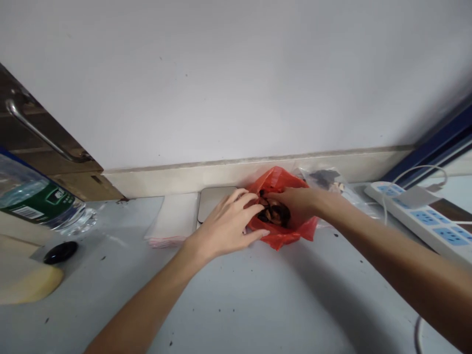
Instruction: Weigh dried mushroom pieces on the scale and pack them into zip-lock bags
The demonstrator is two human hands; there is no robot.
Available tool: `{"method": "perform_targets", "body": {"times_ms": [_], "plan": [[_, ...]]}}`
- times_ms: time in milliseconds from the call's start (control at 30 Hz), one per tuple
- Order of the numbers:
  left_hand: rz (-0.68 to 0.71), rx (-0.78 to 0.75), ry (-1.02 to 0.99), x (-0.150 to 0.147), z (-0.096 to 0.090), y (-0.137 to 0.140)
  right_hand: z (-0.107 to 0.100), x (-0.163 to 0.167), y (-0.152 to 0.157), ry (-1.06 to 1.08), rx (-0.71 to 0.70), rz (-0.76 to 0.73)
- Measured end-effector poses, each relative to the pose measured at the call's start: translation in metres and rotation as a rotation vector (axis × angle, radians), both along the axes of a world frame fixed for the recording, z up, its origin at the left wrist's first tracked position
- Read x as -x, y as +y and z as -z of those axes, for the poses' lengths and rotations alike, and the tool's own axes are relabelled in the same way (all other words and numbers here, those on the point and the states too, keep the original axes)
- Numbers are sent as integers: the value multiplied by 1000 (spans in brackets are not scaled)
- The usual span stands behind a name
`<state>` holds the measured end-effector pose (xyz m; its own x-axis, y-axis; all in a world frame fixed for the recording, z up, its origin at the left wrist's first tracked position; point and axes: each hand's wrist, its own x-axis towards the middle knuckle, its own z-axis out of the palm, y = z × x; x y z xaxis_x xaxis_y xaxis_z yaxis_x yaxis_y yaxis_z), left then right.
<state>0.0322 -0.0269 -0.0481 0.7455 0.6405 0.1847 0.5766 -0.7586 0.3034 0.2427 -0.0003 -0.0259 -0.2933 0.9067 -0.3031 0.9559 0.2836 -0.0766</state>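
Red plastic bag [271, 184] seen opened on the grey tabletop [221, 305], set near the foot of the white wall [239, 83], mouth spread wide; dark brown pieces [280, 216] contained inside, too blurred to be identified. Right hand [300, 204] inserted into the bag from the right; its fingertips are mostly hidden among the pieces, so whether anything is gripped cannot be told. Left hand [230, 221] held at the bag's left edge, fingers spread and slightly curved, thumb apart; contact with the rim is unclear. Flat grey-topped device [214, 199] partly covered by the left hand; stack of thin white sheets [177, 216] with pinkish edges placed just beside it, on the left. Clear plastic bag [328, 179] seen behind the right forearm. White power strip [424, 216] placed at far right; large clear bottle [40, 196] with green label and black oval object [61, 252] at far left.
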Motion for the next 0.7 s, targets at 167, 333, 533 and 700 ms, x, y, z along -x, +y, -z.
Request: {"method": "perform_targets", "body": {"times_ms": [167, 333, 533, 700], "plan": [[-16, 35, -1, 3, -3, 0, -1, 0, 0, -96, 80, 6], [-33, 60, -7, 6, -6, -1, 2, 3, -5, -93, 77, 32], [-43, 86, -33, 13, -13, -1, -6, -1, -6, -18, -12, 93], [-49, 104, -56, 20, -17, 1, -11, -4, -5, 19, -9, 101]]}}
